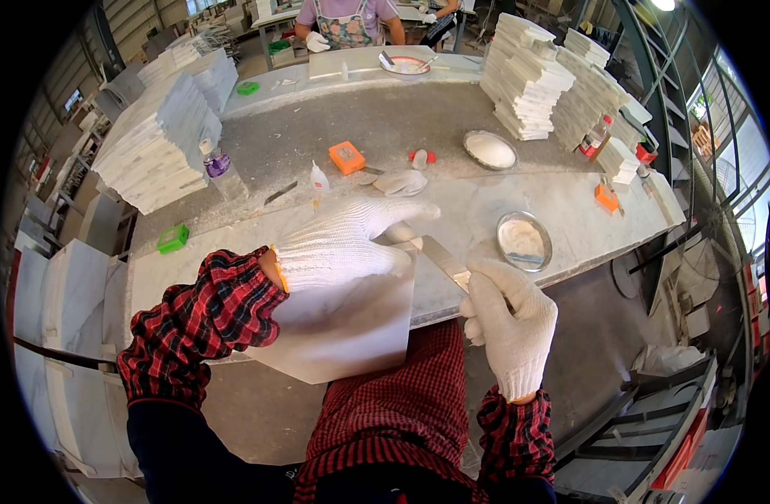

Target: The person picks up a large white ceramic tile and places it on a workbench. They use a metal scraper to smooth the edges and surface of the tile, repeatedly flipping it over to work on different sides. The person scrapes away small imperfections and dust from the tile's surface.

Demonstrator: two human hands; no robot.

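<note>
While the left hand (339, 244) in its white knit glove lies flat with fingers spread on a pale marble tile (343, 323), the tile rests tilted across the near edge of the counter (561, 206) and overhangs toward the person's lap. That grip is wide and presses down on the tile's upper part rather than closing around it. The right hand (509, 323), also gloved, has its grip closed around the handle of a putty knife (444, 260), whose flat metal blade reaches up and left to the tile's upper right corner, just beside the left fingertips.

Farther along the counter, a round metal dish (523, 241) of white paste sits near the right hand, and a second dish (489, 149) lies beyond it. An orange block (346, 157), a small squeeze bottle (319, 180) and a spare glove (400, 182) lie just past the left hand. Stacks of white tiles (158, 143) rise on the left, with more stacks (528, 80) on the right. Another person (347, 21) works at the far end.
</note>
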